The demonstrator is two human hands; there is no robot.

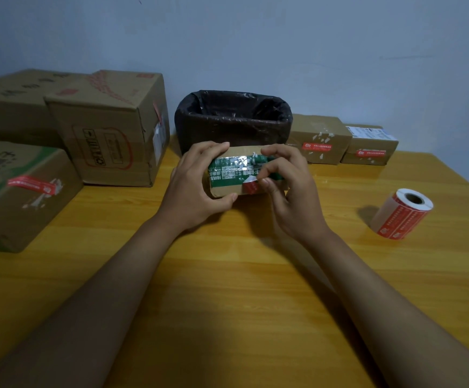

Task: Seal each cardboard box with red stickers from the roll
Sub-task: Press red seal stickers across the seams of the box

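A small cardboard box (234,170) with green printed tape sits at the middle of the wooden table (227,275). My left hand (191,186) grips its left end, thumb under the near edge. My right hand (289,189) is at its right end, fingertips pinching a red sticker (251,186) on the box's near face. The sticker roll (402,214), white with red labels, lies on its side at the right, apart from both hands.
A bin lined with a black bag (233,119) stands just behind the small box. Two small stickered boxes (320,138) (370,145) sit at the back right. Larger cartons (110,127) (18,191) (12,105) fill the left side.
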